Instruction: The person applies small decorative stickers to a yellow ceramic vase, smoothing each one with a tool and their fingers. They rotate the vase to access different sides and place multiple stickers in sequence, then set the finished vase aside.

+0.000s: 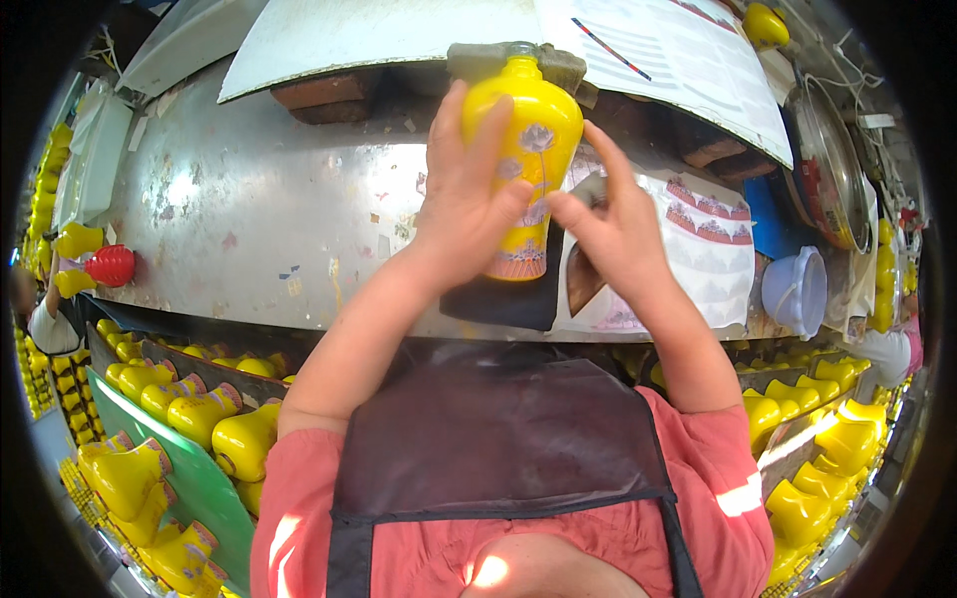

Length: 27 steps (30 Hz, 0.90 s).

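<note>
A glossy yellow vase (543,105) lies before me with its neck pointing away. Purple-grey lotus decals run down its front, and a reddish patterned band circles its foot. My left hand (467,194) wraps the vase's left side, fingers along it and thumb on the front over the decals. My right hand (618,219) is at the vase's right edge, thumb on the decal side and index finger against the shoulder. Beneath that hand is a dark brown flat piece (586,281), partly hidden; I cannot tell whether it is held. The neck rests by a grey padded block (566,66).
Decal sheets (723,274) lie right of the vase, a black pad (503,302) under its foot. A raised white board (399,40) sits on bricks (324,95). A pale blue bucket (796,291) stands right, a red ribbed object (110,266) left. Yellow vases (244,439) fill racks on both sides.
</note>
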Available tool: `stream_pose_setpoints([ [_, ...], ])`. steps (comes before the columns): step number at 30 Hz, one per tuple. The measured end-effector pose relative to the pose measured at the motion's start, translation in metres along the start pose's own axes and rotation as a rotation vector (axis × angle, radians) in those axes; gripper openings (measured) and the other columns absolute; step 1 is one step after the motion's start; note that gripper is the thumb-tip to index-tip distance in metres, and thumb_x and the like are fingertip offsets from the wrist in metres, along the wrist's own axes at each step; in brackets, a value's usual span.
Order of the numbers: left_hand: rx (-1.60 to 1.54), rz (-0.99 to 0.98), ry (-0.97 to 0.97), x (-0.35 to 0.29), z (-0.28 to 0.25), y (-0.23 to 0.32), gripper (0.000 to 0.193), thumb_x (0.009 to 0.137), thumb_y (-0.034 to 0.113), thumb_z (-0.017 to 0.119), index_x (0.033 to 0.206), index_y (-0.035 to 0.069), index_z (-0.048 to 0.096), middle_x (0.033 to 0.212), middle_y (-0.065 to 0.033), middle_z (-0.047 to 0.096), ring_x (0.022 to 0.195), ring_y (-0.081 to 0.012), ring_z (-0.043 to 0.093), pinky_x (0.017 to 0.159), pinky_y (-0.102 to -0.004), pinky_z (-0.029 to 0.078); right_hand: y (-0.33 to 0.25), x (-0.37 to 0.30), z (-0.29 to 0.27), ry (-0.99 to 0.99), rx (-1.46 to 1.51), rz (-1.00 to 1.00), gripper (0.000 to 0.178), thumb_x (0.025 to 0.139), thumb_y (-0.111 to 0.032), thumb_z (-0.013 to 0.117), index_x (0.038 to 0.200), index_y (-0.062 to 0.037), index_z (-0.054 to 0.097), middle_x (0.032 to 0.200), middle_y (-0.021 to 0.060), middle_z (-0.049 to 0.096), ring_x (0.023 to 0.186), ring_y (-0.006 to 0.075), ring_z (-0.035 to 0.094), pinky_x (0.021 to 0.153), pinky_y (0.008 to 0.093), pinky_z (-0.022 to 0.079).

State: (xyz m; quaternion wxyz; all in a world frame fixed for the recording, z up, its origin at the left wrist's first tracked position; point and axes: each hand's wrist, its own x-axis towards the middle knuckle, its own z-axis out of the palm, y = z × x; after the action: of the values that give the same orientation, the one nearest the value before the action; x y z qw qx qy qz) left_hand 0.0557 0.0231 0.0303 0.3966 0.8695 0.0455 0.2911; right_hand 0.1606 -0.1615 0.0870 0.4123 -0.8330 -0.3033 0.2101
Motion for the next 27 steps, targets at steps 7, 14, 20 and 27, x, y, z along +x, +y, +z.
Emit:
stream_pose_setpoints([
  [7,-0.055,0.007,0.032,0.000,0.005,-0.002,0.092,0.084,0.032,0.076,0.162,0.016,0.029,0.165,-0.0286,0.013,0.152,-0.0510,0.020,0.123,-0.0548,0.027,0.024,0.022,0.034,0.158,0.353,-0.259,0.090,0.087,-0.035,0.081,0.160,-0.0038,0.037,0.100,0.0120,0.074,0.075,0.0144,0.065,0.069,0.0310,0.052],
  [14,0.023,0.001,0.003,0.000,0.002,0.003,0.100,0.086,0.029,0.077,0.167,0.018,0.020,0.167,-0.0252,0.010,0.152,-0.0430,0.028,0.122,-0.0488,0.031,-0.004,0.019,0.002,0.140,-0.029,-0.156,0.078,0.085,-0.040,0.075,0.152,-0.0093,0.049,0.093,0.0224,0.073,0.074,0.0315,0.070,0.070,0.0373,0.055],
  [20,0.000,0.008,0.024,0.002,0.004,0.003,0.108,0.079,0.029,0.081,0.165,0.013,0.019,0.165,-0.0297,0.014,0.153,-0.0515,0.019,0.124,-0.0560,0.025,-0.035,0.046,-0.002,0.162,-0.005,-0.020,0.067,0.081,-0.043,0.080,0.134,-0.0045,0.068,0.103,0.0191,0.077,0.090,0.0239,0.075,0.082,0.0337,0.057],
  [27,0.000,0.005,0.026,0.002,0.004,0.003,0.108,0.079,0.027,0.081,0.164,0.011,0.018,0.164,-0.0297,0.015,0.152,-0.0517,0.020,0.124,-0.0554,0.025,-0.032,0.041,-0.001,0.228,-0.196,-0.172,0.066,0.080,-0.046,0.081,0.131,-0.0045,0.070,0.097,0.0165,0.078,0.084,0.0229,0.075,0.080,0.0347,0.058],
])
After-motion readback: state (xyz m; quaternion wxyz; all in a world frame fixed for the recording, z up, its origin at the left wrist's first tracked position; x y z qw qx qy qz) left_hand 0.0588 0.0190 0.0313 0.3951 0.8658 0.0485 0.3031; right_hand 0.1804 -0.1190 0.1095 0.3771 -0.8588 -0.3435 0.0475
